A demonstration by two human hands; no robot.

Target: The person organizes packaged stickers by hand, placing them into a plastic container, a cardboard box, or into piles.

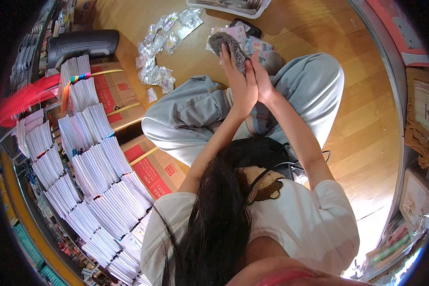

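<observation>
My left hand point(242, 88) and my right hand point(263, 85) meet palm to palm above my crossed legs. Both have their fingers stretched out, pointing away from me. Anything between the palms is hidden. Just beyond the fingertips of my left hand, partly covered by them, is a grey fuzzy thing point(220, 42) like a sock or slipper. Printed cards or packets point(258, 46) lie on the wooden floor point(291, 35) past my hands, beside a dark object point(249, 29). Several small clear packets point(158, 76) form a curved row to the left.
A white tray point(260, 13) with flat items stands at the top. Stacked booklets point(97, 167) and red-and-brown boxes point(152, 167) fill the left side, near a black rounded object point(83, 45). A metal-edged shelf point(399, 95) curves along the right.
</observation>
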